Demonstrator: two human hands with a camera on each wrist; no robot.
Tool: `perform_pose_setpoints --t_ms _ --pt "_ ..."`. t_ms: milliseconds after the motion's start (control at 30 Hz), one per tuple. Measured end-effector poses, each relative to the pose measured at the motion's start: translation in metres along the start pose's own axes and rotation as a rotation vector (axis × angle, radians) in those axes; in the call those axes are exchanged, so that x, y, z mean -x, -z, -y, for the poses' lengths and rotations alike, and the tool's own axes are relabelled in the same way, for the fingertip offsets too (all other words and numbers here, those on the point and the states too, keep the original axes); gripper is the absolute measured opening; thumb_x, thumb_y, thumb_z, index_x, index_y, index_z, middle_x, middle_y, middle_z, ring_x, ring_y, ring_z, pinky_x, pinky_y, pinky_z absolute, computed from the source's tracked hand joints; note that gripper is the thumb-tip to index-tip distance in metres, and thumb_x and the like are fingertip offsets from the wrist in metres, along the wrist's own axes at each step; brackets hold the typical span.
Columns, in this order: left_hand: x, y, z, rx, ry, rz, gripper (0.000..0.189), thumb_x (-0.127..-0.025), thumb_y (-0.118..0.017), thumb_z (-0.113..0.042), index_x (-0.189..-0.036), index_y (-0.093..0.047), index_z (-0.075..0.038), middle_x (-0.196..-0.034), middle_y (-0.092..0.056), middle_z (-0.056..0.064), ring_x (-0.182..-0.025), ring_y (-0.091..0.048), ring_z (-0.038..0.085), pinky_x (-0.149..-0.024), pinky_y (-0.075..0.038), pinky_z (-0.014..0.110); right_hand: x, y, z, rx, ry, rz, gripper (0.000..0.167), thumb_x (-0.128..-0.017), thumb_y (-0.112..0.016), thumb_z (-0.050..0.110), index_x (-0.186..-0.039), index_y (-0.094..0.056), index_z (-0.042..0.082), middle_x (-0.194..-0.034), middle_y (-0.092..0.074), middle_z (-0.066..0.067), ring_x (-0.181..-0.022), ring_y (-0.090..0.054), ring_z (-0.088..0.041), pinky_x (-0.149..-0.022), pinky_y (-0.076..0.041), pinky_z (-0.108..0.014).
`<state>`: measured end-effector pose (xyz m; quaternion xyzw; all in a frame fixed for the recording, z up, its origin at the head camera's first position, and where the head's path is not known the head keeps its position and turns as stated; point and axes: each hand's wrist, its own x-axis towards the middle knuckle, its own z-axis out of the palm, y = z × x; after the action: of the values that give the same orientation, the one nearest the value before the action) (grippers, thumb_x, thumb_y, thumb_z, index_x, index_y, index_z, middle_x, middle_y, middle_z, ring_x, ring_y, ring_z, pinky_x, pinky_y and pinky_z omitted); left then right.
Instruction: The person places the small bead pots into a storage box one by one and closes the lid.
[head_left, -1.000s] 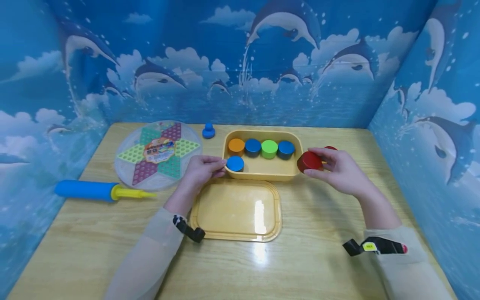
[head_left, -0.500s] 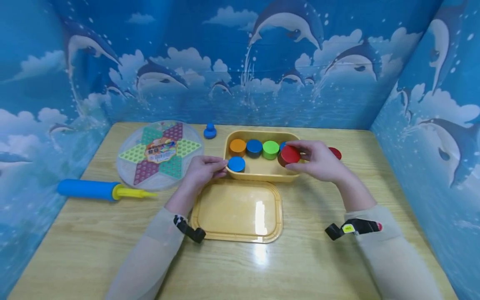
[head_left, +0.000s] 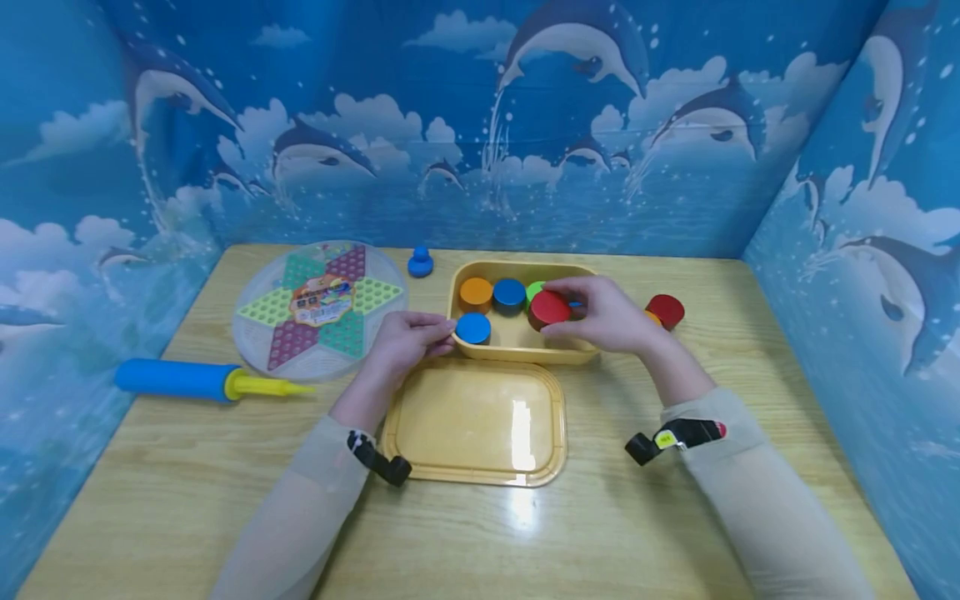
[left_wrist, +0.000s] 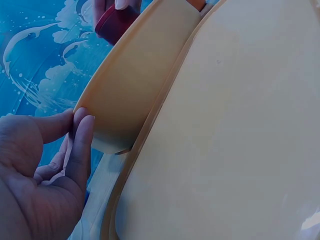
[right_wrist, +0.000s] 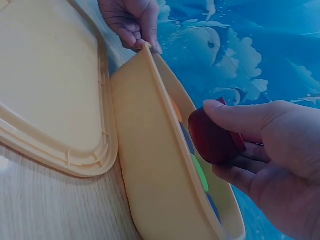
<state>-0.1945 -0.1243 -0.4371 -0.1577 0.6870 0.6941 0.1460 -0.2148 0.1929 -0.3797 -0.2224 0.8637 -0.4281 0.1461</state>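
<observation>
Fingers (right_wrist: pixel 237 117) of a person's right hand (head_left: pixel 606 317) clamp a red tub (head_left: pixel 549 311) above a yellow box (head_left: pixel 525 354), while the left hand (head_left: pixel 401 342) pinches the box's left rim. Inside, an orange tub (head_left: pixel 476 295), a blue tub (head_left: pixel 510 295) and a partly hidden green tub (head_left: pixel 535 289) line the back, a lighter blue tub (head_left: pixel 473 329) at front left. A yellow lid (head_left: pixel 468 421) lies on the table (head_left: pixel 585 525) in front; a second red tub (head_left: pixel 667 310) rests at right, a round game board (head_left: pixel 322 300) at left.
</observation>
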Motion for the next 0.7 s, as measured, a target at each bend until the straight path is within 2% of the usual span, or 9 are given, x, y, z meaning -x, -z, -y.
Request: perform_pose_setpoints --t_ms 100,300,500,700 --pt "0.001 0.001 0.001 0.014 -0.002 0.003 0.027 -0.100 -0.075 -0.006 -0.122 -0.071 0.008 -0.103 -0.073 0.022 -0.084 -0.075 0.022 -0.081 -0.066 0.032 -0.008 -0.004 0.001 0.015 0.024 0.036 0.070 -0.090 -0.089 0.018 -0.149 -0.057 -0.002 -0.139 -0.063 -0.015 -0.120 -0.062 -0.031 -0.100 -0.059 -0.049" --pt "0.000 0.001 0.002 0.022 -0.014 0.012 0.028 -0.100 -0.076 -0.005 -0.123 -0.070 0.009 -0.103 -0.073 0.022 -0.084 -0.075 0.021 -0.081 -0.066 0.031 -0.023 -0.012 0.004 0.105 0.067 0.089 0.066 -0.090 -0.089 0.020 -0.146 -0.060 0.000 -0.136 -0.066 -0.012 -0.109 -0.064 -0.026 -0.091 -0.059 -0.046" --pt "0.001 -0.001 0.000 0.019 -0.008 0.006 0.027 -0.100 -0.076 -0.006 -0.122 -0.071 0.008 -0.104 -0.073 0.022 -0.084 -0.075 0.021 -0.080 -0.066 0.031 -0.035 -0.020 0.008 0.078 0.049 0.166 0.064 -0.090 -0.087 0.014 -0.145 -0.059 -0.003 -0.136 -0.066 -0.014 -0.113 -0.065 -0.027 -0.100 -0.058 -0.049" --pt "0.002 0.000 -0.001 -0.001 0.013 -0.007 0.026 -0.100 -0.076 -0.008 -0.122 -0.072 0.006 -0.105 -0.074 0.021 -0.085 -0.075 0.021 -0.080 -0.066 0.031 -0.048 -0.030 0.004 0.121 0.071 0.215 0.060 -0.090 -0.087 0.011 -0.142 -0.062 -0.006 -0.131 -0.068 -0.015 -0.112 -0.067 -0.028 -0.098 -0.060 -0.043"
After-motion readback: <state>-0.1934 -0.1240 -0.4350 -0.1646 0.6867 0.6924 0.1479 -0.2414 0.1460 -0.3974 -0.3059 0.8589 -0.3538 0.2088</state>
